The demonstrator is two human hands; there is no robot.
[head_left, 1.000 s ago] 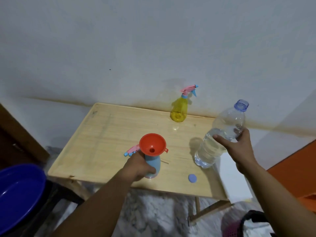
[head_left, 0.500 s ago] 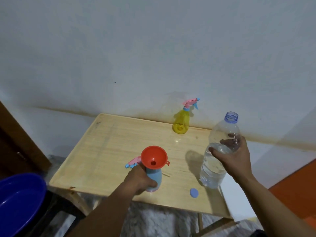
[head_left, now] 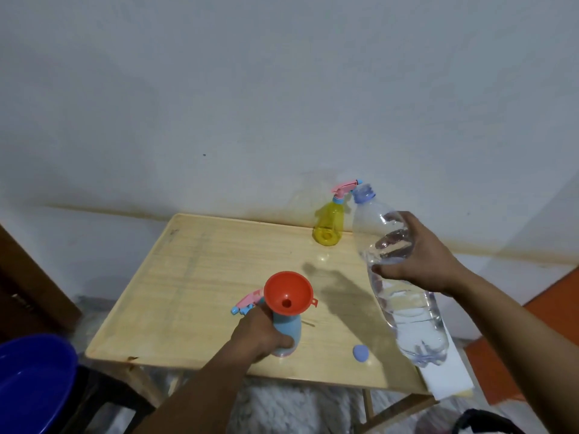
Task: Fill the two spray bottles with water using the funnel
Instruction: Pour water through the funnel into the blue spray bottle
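A light blue spray bottle [head_left: 289, 332] stands near the front of the wooden table [head_left: 194, 277], with an orange funnel [head_left: 288, 292] seated in its neck. My left hand [head_left: 258, 335] is wrapped around this bottle. Its pink spray head [head_left: 249, 302] lies just behind my hand. My right hand [head_left: 416, 255] holds a clear uncapped water bottle [head_left: 404, 302] in the air, right of the funnel, its open neck leaning up and to the left. A yellow spray bottle [head_left: 329, 227] with its pink head on stands at the table's back edge.
A small blue cap [head_left: 360, 352] lies on the table by the front edge. A white sheet [head_left: 451, 377] overhangs the table's right corner. A blue basin [head_left: 31, 383] sits low at the left. The wall runs right behind the table.
My right hand has lifted the water bottle off the table and swung its neck from leaning right to leaning left, towards the funnel. My left hand stays on the blue bottle.
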